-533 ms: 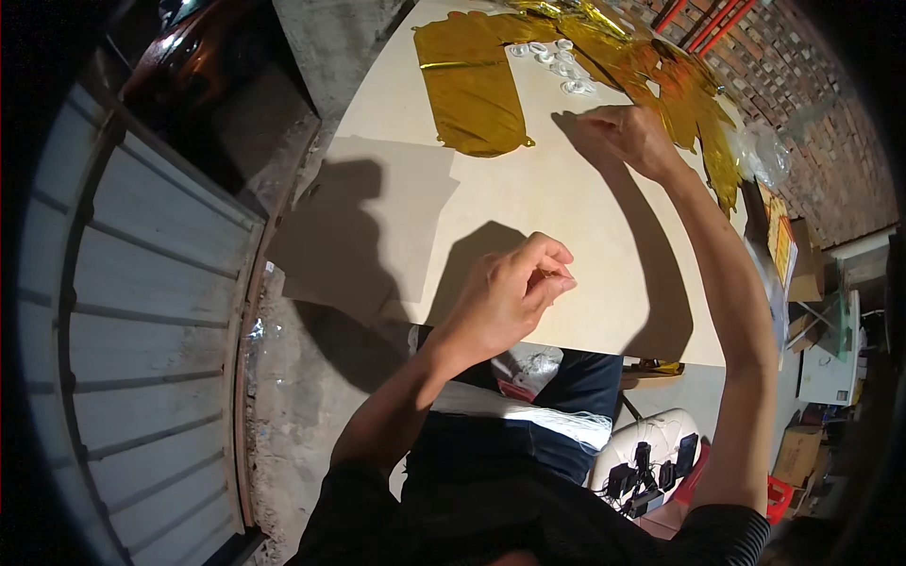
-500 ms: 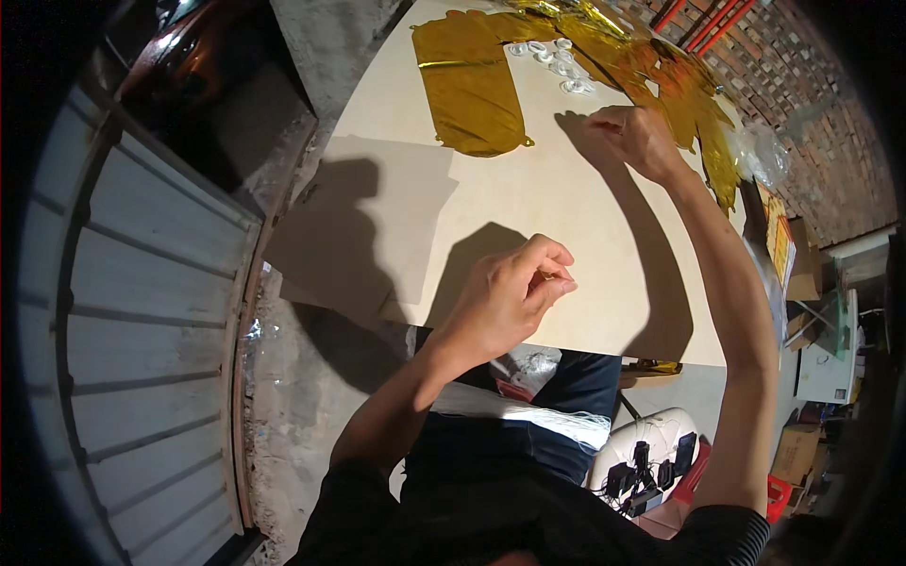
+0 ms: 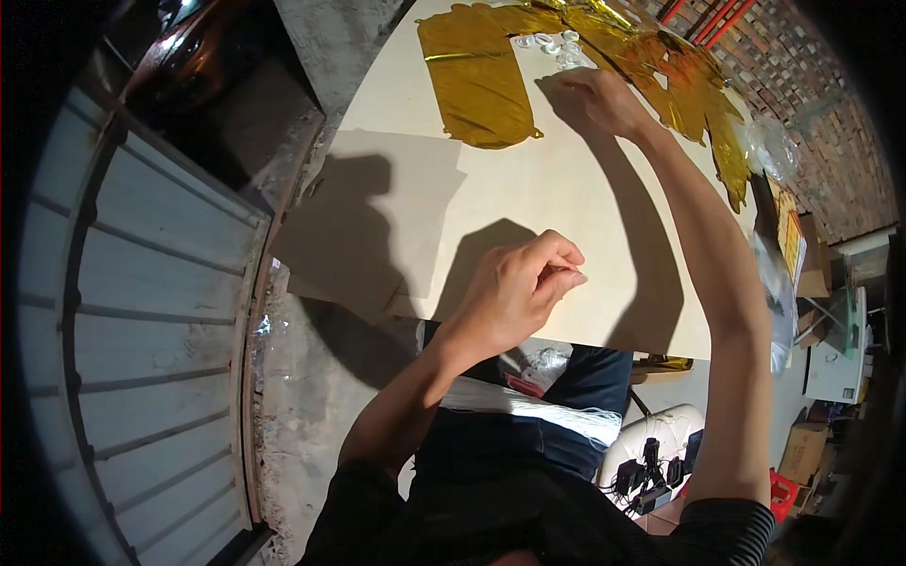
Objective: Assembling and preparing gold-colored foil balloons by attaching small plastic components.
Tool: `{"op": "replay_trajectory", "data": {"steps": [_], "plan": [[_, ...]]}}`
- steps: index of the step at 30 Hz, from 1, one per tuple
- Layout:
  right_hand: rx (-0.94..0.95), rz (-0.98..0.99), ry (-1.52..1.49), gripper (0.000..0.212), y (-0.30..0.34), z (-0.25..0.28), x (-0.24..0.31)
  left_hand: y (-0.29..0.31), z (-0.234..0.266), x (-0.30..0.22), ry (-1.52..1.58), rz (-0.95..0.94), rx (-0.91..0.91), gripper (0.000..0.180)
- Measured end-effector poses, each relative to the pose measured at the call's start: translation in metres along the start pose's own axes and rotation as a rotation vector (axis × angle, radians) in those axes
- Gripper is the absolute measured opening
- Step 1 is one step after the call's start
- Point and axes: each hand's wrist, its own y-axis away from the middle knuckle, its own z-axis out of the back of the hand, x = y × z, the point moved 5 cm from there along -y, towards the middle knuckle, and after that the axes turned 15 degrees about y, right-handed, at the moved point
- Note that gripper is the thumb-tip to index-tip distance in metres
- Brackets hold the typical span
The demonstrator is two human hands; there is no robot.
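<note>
My left hand (image 3: 517, 291) hovers over the near edge of the pale table (image 3: 528, 189), its fingers curled in and thumb drawn up to the index finger. Anything between those fingertips is too small to make out. Farther off, my right hand (image 3: 609, 104) stretches over the table, fingers bent and closed, just in front of several small white coiled pieces (image 3: 566, 52). What it pinches, if anything, is hidden. A flat gold foil balloon (image 3: 481, 90) lies left of the coils. Across my lap rests a bundle of white strings (image 3: 528, 410).
More gold foil (image 3: 679, 85) is heaped along the far right edge, beside clear plastic (image 3: 769, 146). Grey cardboard sheets (image 3: 377, 217) lie at the table's left. A pale seat (image 3: 675, 434) with black adapters (image 3: 651, 472) stands at lower right. A metal panel (image 3: 170, 330) is at left.
My right hand has moved left, closer to the white coiled pieces, and now partly covers them. My left hand keeps its curled pose. The view has shifted slightly.
</note>
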Motion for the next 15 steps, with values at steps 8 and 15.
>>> {"op": "replay_trajectory", "data": {"steps": [8, 15], "plan": [[-0.093, -0.375, -0.499, 0.025, 0.151, 0.086, 0.032, 0.009, -0.003, -0.005, 0.189, -0.073, -0.060, 0.006], [0.574, -0.435, -0.886, 0.012, 0.324, 0.073, 0.150, 0.087, -0.041, 0.054, 0.140, 0.334, 0.297, 0.009]]}}
